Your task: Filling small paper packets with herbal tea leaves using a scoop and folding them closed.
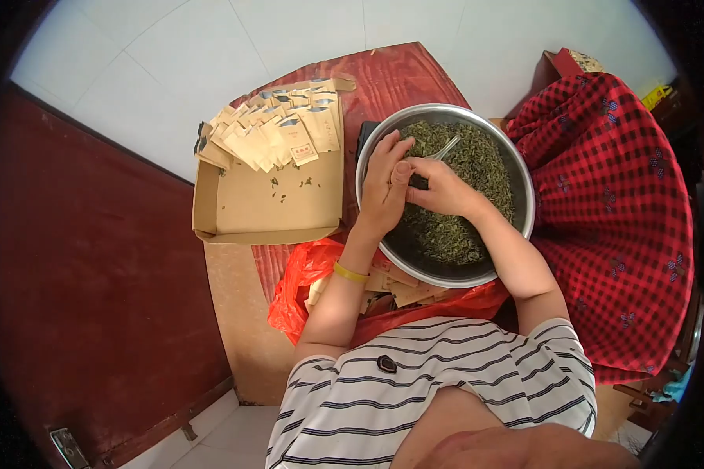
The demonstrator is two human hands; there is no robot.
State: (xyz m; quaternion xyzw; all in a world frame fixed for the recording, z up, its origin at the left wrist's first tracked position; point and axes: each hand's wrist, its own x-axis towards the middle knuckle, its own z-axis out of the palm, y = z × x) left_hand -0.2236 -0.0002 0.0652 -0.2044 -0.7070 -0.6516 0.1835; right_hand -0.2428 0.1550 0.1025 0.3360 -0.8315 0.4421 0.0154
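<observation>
A large steel basin [527, 199] holds dried green leaves [481, 158], perhaps tea, with a spoon [446, 146] lying on them. Over the basin's left part my left hand [387, 179] is raised, its fingers spread a little. My right hand [440, 186] meets it there, thumb and forefinger near the left thumb; whether anything small is between the hands is hidden. Left of the basin is a shallow cardboard box [264, 225] with many filled paper packets [270, 132] standing in its far part and scattered leaf bits on its bottom.
An orange-red plastic bag [305, 269] with more paper packets [413, 291] lies between the basin and my body. All this is on a reddish wooden table [387, 76]. A red checked cloth [616, 205] bulges at the right; a dark red door [94, 264] stands at the left.
</observation>
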